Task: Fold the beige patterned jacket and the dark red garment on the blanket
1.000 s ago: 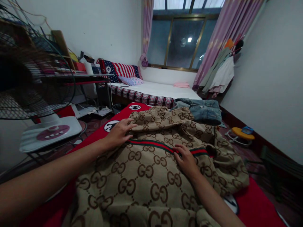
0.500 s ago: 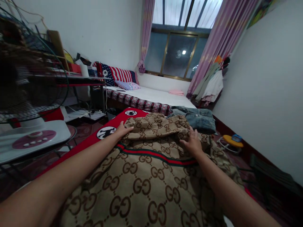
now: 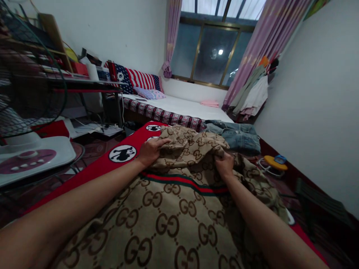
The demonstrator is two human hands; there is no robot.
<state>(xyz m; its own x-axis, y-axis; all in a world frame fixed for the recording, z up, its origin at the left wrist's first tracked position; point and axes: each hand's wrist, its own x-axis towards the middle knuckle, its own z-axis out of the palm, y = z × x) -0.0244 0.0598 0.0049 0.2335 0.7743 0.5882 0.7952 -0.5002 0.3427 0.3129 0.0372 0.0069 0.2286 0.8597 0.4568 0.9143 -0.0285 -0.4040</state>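
A tan jacket [image 3: 171, 209] with a brown repeating letter pattern and a green-red-green stripe lies spread in front of me. Its far end is bunched up beyond the stripe. My left hand [image 3: 150, 151] is closed on the cloth at the left of that bunched part, thumb and fingers together. At its right side my right hand [image 3: 224, 162] grips a fold, fingers curled in. Underneath is a red cover [image 3: 98, 175] with black-and-white round animal prints. Folded blue denim [image 3: 238, 136] lies just past the jacket, beyond my right hand.
A fan [image 3: 28, 82] and a white base with a purple panel [image 3: 26, 160] stand close on the left, beside a cluttered desk [image 3: 92, 83]. Behind is a bed [image 3: 179, 106] below the window. A yellow-topped stool [image 3: 275, 163] and a dark chair [image 3: 322, 201] are on the right.
Both hands have closed on the jacket's far part; the right fingers were spread before. My left hand has shifted slightly right, and the cloth between them is more gathered. The view has tilted slightly.
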